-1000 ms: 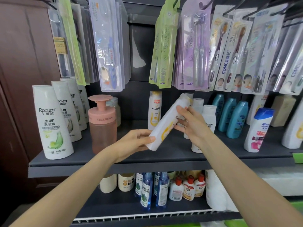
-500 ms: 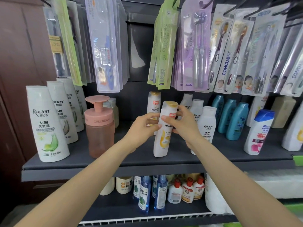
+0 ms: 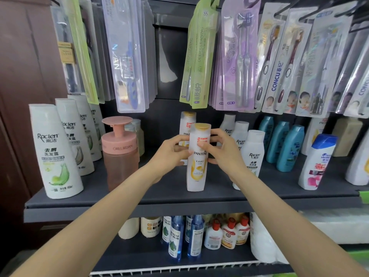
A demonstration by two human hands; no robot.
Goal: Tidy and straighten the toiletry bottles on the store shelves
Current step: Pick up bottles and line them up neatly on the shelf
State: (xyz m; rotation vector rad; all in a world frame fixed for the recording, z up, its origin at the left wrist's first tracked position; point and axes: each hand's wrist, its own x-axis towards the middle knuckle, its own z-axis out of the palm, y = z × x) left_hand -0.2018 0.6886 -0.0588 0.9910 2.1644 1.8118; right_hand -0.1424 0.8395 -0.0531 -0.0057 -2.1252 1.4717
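Both hands, left hand (image 3: 169,154) and right hand (image 3: 221,152), are gripping the upright Pantene bottle (image 3: 197,156) at frame centre, its base on the shelf (image 3: 139,194). Advice: be rotating it label-forward, aligning with the second Pantene bottle (image 3: 186,124) behind, before releasing.

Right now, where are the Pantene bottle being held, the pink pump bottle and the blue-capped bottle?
Pantene bottle (image 3: 196,172): head view, on its yellow label.
Pink pump bottle (image 3: 119,145): head view, on its pink collar.
Blue-capped bottle (image 3: 317,166): head view, on its white body.
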